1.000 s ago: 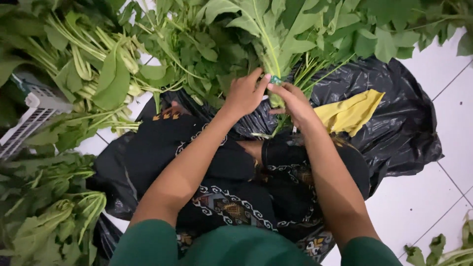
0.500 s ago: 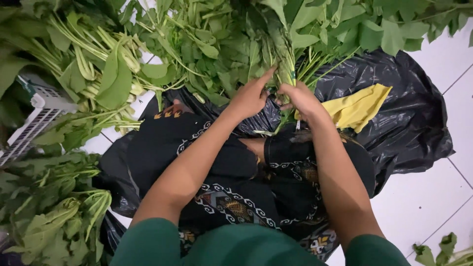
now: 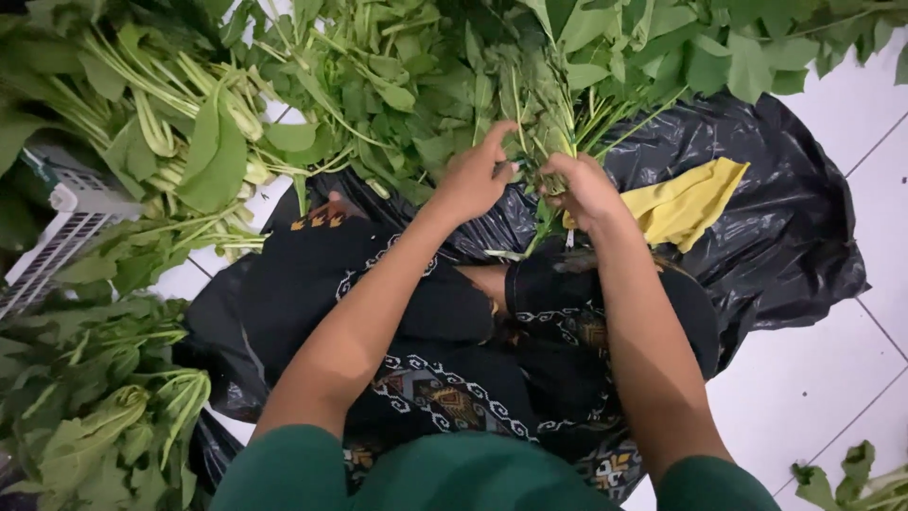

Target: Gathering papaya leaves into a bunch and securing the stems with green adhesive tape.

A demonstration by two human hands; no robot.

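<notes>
At the far left a white slatted crate (image 3: 57, 232) sits half buried under heaps of leafy greens (image 3: 170, 123), with another heap of greens (image 3: 85, 407) below it on the white tiled floor (image 3: 813, 378).

The left hand (image 3: 473, 175) reaches up over the patterned dark cloth (image 3: 426, 378) on the person's lap, its fingers loosely curled with the forefinger raised, touching the stems of a small bunch of greens (image 3: 544, 123). The right hand (image 3: 586, 189) is closed around the lower stems of that same bunch. The bunch stands nearly upright in the view: its long axis runs from the cut ends by the hands, low, up to the leaves at the top, leaning slightly left.

The leaves of the bunch merge into the big pile behind, so its upper edge is hard to tell. That pile crowds the top and left. Just right of the right hand lies a yellow cloth (image 3: 690, 203) on a crumpled black plastic bag (image 3: 785, 237). Bare floor opens at the right, with 1 loose sprig (image 3: 851, 478) at the bottom corner.
</notes>
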